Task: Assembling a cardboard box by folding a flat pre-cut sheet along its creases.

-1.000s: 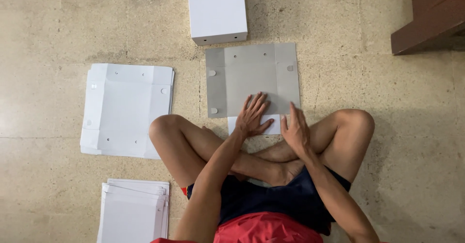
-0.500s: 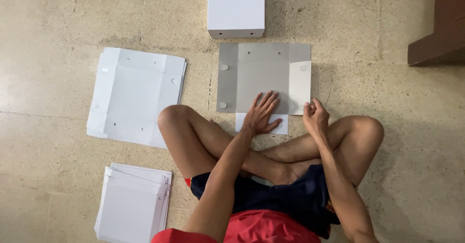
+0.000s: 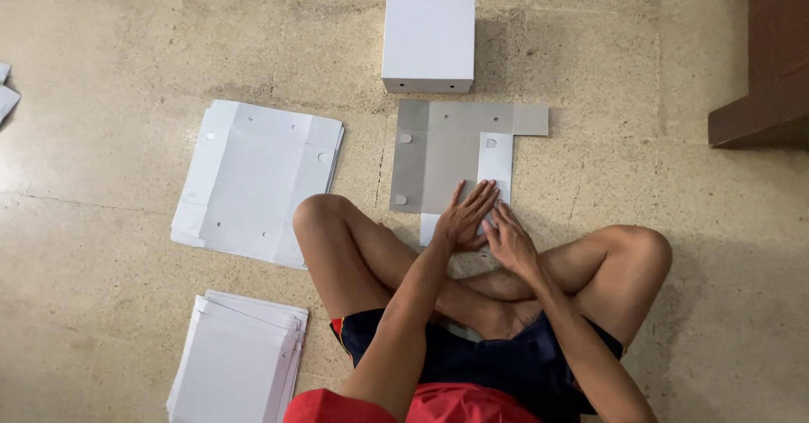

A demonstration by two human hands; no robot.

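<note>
While L hand [image 3: 466, 217] & R hand [image 3: 508, 242] press flat, grey card [image 3: 442, 157] lies under fingers [image 3: 482, 197].

A single head-worn camera looks straight down, from seated height, at crossed legs [image 3: 472, 280] and the tiled floor [image 3: 109, 35] just ahead.

white box [image 3: 428, 42] beyond, floor [image 3: 590, 179] beside
</note>
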